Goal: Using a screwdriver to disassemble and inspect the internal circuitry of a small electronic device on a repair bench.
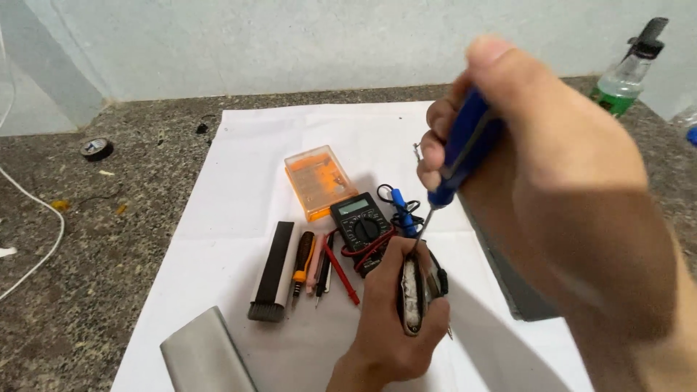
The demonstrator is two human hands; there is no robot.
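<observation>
left hand (388, 319) at six o'clock clasps a small black oval gadget with a white edge (415, 294) (shell parted); right hand (537, 167) grips a blue-handled screwdriver (457, 156), tip touching its top; prying seems underway, calling for gentle leverage

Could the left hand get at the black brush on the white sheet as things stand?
Probably not without letting go first: the left hand is closed around a small dark device. The path itself looks free; the black brush lies flat to its left, with only a few small tools between them.
</observation>
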